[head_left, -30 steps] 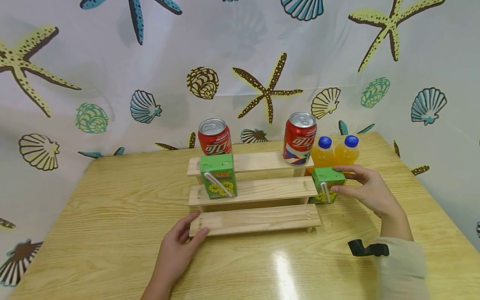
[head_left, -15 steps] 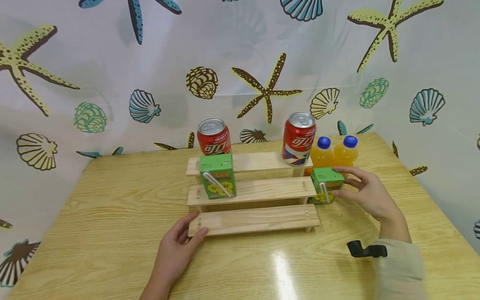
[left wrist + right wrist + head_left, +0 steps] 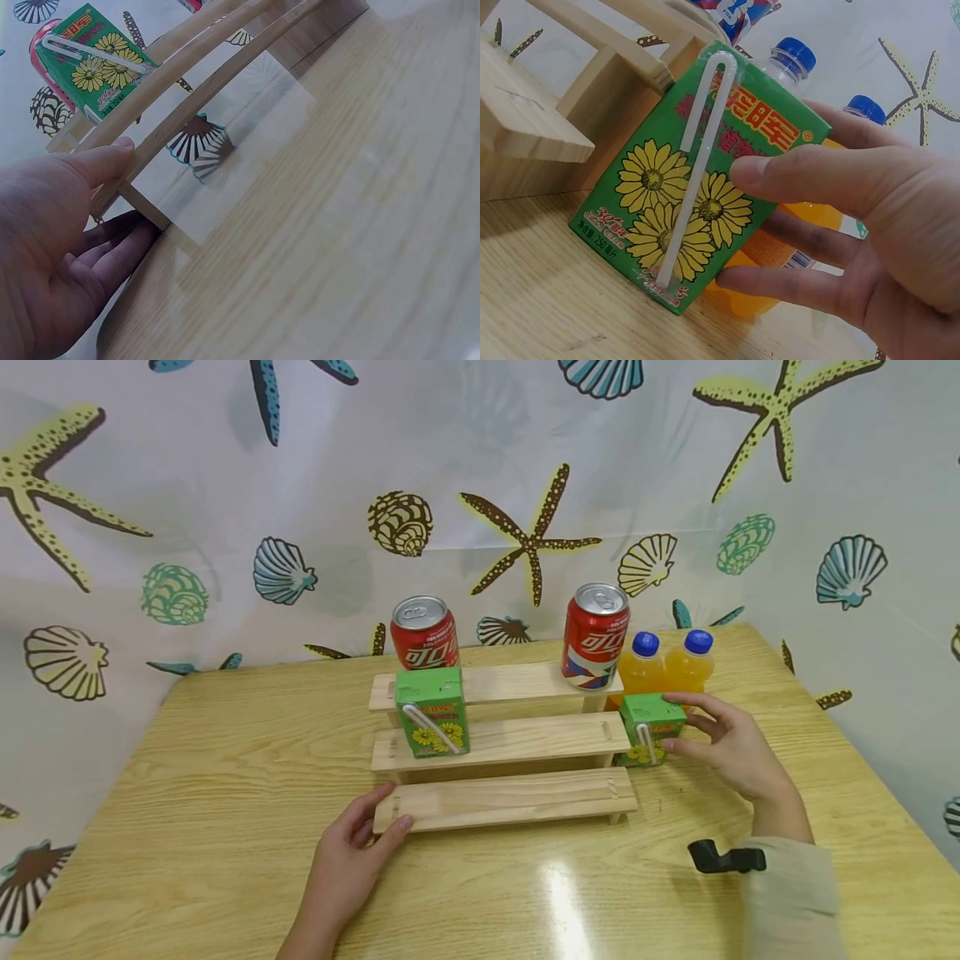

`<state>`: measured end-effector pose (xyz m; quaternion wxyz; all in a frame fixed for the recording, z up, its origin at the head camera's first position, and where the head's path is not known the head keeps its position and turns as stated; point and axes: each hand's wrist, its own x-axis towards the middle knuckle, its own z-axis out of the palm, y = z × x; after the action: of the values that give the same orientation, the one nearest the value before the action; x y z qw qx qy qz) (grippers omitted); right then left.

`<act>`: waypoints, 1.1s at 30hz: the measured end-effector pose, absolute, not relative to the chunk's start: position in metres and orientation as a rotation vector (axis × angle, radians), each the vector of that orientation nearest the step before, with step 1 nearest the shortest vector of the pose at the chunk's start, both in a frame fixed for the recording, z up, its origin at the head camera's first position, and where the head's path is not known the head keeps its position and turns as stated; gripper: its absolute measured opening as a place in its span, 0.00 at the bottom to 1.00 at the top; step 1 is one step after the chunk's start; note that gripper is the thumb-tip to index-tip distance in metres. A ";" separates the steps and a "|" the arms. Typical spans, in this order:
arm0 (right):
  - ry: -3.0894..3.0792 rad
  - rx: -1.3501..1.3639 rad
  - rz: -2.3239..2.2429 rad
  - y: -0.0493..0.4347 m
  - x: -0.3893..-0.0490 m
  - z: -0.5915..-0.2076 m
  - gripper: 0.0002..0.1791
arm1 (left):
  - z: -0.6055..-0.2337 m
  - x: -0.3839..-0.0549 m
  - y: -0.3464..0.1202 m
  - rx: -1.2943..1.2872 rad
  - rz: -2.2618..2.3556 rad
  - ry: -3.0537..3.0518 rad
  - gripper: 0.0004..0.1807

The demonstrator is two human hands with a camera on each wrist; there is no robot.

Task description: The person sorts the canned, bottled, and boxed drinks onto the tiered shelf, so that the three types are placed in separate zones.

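A three-tier wooden rack stands on the table, and my left hand grips the left end of its lowest step. In the left wrist view, the thumb lies on that step's edge and the fingers reach behind the end support. My right hand holds a green juice carton beside the rack's right end. Its thumb presses the carton's front, as the right wrist view shows, with the other fingers at the side and back. A matching carton stands on the middle step's left end.
Two red soda cans, a left one and a right one, stand on the top step. Behind the held carton are two orange drink bottles with blue caps. A patterned cloth hangs behind the wooden table.
The head view has shifted slightly, so everything sits a little further left. Both hands keep their holds, and the rack, cartons, cans and bottles stay in place.
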<state>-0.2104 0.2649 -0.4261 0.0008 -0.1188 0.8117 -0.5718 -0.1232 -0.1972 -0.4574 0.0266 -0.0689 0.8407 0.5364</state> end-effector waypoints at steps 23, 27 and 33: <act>2.587 -0.471 -1.846 0.273 -0.210 -0.429 0.24 | -0.457 -0.123 -0.198 -0.219 1.638 2.602 0.36; 2.601 -0.473 -1.842 0.273 -0.210 -0.428 0.24 | -0.456 -0.123 -0.197 -0.225 1.644 2.596 0.36; 2.614 -0.457 -1.832 0.274 -0.208 -0.429 0.24 | -0.456 -0.123 -0.197 -0.235 1.645 2.589 0.36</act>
<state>-0.2083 0.2744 -0.4287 -0.0415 -0.1415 0.8100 -0.5676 -0.1235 -0.1966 -0.4556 0.0327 -0.0763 0.8411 0.5344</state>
